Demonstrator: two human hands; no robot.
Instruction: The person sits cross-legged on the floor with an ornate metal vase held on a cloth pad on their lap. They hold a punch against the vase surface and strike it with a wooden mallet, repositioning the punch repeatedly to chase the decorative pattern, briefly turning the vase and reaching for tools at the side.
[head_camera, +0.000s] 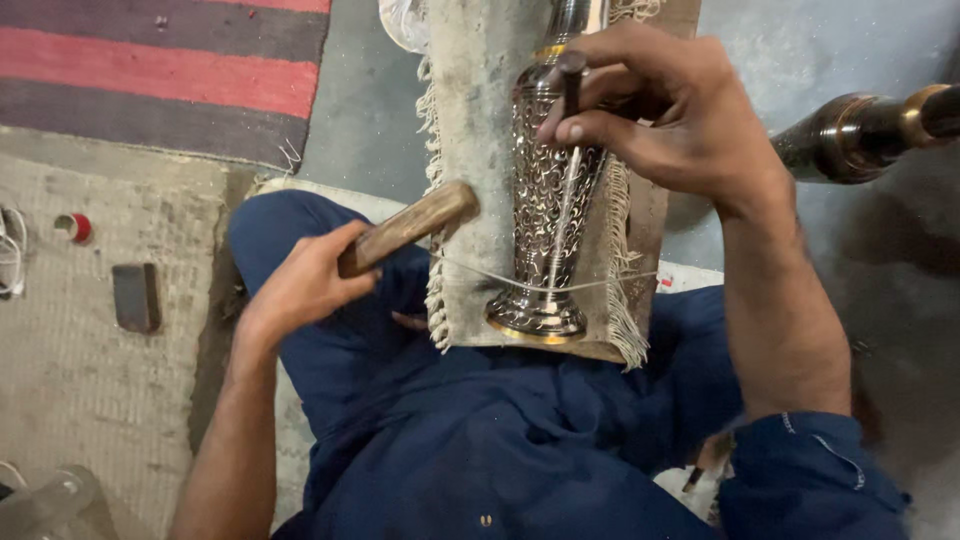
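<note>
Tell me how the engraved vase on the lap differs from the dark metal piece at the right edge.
The engraved vase is silvery with scrolling patterns cut all over; the dark metal piece is smooth and brown-black. The vase lies on a fringed cloth on the lap, under the right hand; the dark piece lies untouched on the floor. Both have brass-coloured bands.

Striped rug (160, 70), red-capped spool (76, 228) (small), dark block (136, 297), another metal vessel (865, 130).

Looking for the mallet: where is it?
In the head view, left of centre: the wooden mallet is gripped by the left hand, its head beside the engraved metal vase.
</note>
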